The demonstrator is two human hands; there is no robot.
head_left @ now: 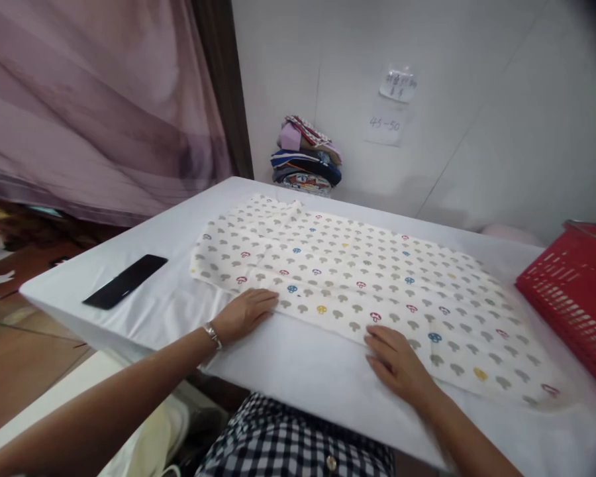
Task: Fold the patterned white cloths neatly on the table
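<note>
A long white cloth [328, 278] printed with grey, red, blue and yellow mushrooms lies spread out on the white-covered table [298, 371]. It looks like a garment; its far left end has an uneven, notched edge. My left hand [246, 313], with a silver bracelet on the wrist, rests palm down at the cloth's near edge, fingers stretched out. Farther right, my right hand [397, 361] touches the same near edge with its fingers slightly apart. Neither hand grips anything.
A black phone [126, 281] lies at the table's left. Against the wall stands a stack of folded clothes [306, 159]. A red plastic basket [571, 291] is at the right edge. Handwritten paper signs [385, 124] hang on the wall. A pink curtain [94, 99] hangs at left.
</note>
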